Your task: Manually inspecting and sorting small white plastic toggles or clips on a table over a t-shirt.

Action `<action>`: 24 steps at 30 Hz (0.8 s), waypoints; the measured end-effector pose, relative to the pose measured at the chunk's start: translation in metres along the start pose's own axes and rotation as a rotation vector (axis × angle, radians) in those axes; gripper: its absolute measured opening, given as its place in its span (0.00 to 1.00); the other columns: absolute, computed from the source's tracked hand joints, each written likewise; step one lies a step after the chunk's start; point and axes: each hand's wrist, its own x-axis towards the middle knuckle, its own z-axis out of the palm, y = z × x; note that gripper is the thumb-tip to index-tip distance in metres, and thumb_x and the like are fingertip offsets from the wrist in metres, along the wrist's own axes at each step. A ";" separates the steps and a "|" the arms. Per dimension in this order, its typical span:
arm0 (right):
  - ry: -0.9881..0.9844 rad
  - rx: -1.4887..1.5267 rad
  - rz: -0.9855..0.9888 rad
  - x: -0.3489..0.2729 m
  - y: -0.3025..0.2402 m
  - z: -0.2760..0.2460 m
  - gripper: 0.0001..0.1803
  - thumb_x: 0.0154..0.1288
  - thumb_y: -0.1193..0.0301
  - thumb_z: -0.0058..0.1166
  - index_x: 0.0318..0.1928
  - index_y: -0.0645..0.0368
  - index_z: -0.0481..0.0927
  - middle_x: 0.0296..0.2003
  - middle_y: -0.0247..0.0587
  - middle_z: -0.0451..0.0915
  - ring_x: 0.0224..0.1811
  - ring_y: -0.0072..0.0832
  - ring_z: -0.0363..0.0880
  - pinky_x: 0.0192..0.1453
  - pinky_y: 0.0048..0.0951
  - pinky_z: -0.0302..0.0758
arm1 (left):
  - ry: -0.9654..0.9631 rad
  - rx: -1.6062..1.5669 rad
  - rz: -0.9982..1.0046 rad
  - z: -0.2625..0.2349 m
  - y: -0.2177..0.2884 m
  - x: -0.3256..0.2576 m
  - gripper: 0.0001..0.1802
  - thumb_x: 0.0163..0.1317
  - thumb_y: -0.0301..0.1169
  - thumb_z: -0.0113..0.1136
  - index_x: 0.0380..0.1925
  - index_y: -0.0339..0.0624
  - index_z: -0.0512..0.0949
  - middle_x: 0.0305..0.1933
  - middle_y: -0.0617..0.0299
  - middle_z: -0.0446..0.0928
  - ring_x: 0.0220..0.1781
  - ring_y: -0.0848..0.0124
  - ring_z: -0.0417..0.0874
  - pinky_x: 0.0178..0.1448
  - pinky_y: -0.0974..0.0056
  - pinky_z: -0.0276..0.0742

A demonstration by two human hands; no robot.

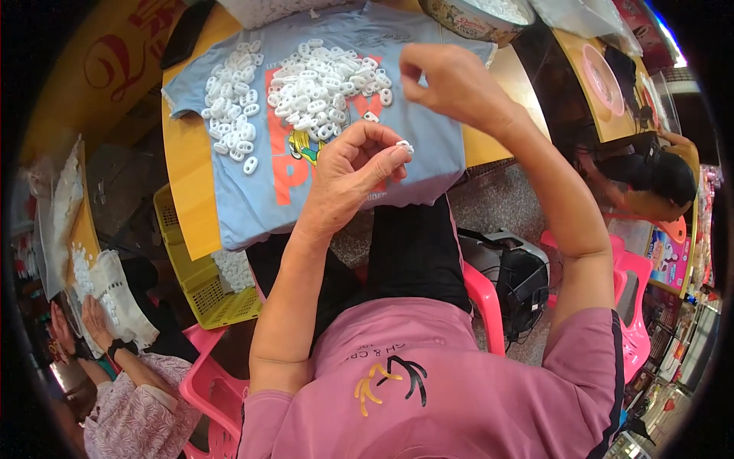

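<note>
1 small white pc (406,146) is above the cloth's near half, clamped in L hand (353,172) fingertips; R hand (447,83) is raised apart, fingers curled, can't tell if holding. Step looks like single-pc handling; next move prob. needs steady L pinch. Below: 1 blue T-shirt (432,157), 2 white heaps (325,84), pcs uncountable; beyond, 1 basin (468,27).

A mauve shirt (474,390) with gold and black emblem (417,376) tops black trousers (413,256).
</note>
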 end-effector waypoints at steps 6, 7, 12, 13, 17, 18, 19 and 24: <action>0.000 0.321 0.257 -0.005 0.009 -0.031 0.12 0.64 0.70 0.53 0.44 0.64 0.80 0.29 0.38 0.81 0.31 0.29 0.78 0.37 0.29 0.75 | 0.036 -0.026 0.020 -0.001 -0.001 0.000 0.06 0.63 0.28 0.62 0.38 0.39 0.77 0.32 0.65 0.80 0.31 0.79 0.80 0.33 0.75 0.72; 0.069 0.354 0.188 -0.005 0.022 -0.025 0.12 0.62 0.71 0.54 0.43 0.66 0.80 0.27 0.39 0.81 0.29 0.27 0.78 0.36 0.28 0.75 | 0.029 -0.034 0.039 -0.001 -0.001 0.002 0.06 0.63 0.27 0.62 0.38 0.39 0.77 0.32 0.65 0.80 0.31 0.79 0.80 0.33 0.75 0.72; 0.006 0.642 0.337 -0.016 0.015 -0.021 0.11 0.61 0.71 0.57 0.40 0.66 0.82 0.27 0.39 0.81 0.29 0.22 0.77 0.35 0.26 0.74 | 0.042 -0.019 0.045 0.002 -0.003 0.004 0.07 0.63 0.27 0.62 0.40 0.38 0.77 0.34 0.63 0.81 0.32 0.78 0.80 0.32 0.75 0.72; 0.011 0.641 0.329 -0.018 0.015 -0.018 0.11 0.61 0.71 0.57 0.40 0.66 0.82 0.27 0.39 0.81 0.29 0.22 0.77 0.35 0.26 0.74 | 0.040 -0.033 0.053 0.001 -0.003 0.004 0.07 0.63 0.27 0.62 0.40 0.38 0.77 0.34 0.63 0.81 0.32 0.77 0.80 0.33 0.75 0.72; 0.030 0.569 0.262 -0.032 0.014 -0.008 0.13 0.61 0.69 0.59 0.44 0.61 0.83 0.29 0.39 0.83 0.30 0.23 0.78 0.35 0.27 0.75 | 0.030 -0.032 0.030 -0.002 -0.005 0.002 0.08 0.63 0.27 0.63 0.40 0.38 0.76 0.34 0.62 0.81 0.32 0.77 0.81 0.34 0.74 0.74; 0.041 0.701 0.393 -0.036 0.006 -0.008 0.11 0.62 0.68 0.60 0.40 0.62 0.82 0.26 0.34 0.79 0.28 0.19 0.74 0.33 0.23 0.72 | 0.030 -0.056 0.035 -0.003 -0.005 0.001 0.08 0.63 0.27 0.63 0.40 0.38 0.76 0.34 0.62 0.81 0.32 0.76 0.81 0.35 0.74 0.75; 0.050 0.827 0.528 -0.040 -0.001 -0.010 0.11 0.63 0.66 0.61 0.36 0.63 0.81 0.23 0.30 0.75 0.26 0.15 0.70 0.30 0.20 0.68 | 0.036 -0.050 0.054 -0.003 -0.005 0.002 0.08 0.63 0.27 0.63 0.40 0.38 0.76 0.34 0.62 0.81 0.32 0.76 0.81 0.35 0.74 0.75; 0.140 1.531 0.688 -0.055 -0.010 0.010 0.12 0.67 0.68 0.58 0.46 0.61 0.80 0.38 0.37 0.82 0.25 0.12 0.69 0.32 0.15 0.72 | 0.079 -0.095 0.022 0.005 -0.001 0.003 0.09 0.63 0.29 0.63 0.40 0.38 0.76 0.34 0.62 0.81 0.32 0.76 0.81 0.36 0.74 0.75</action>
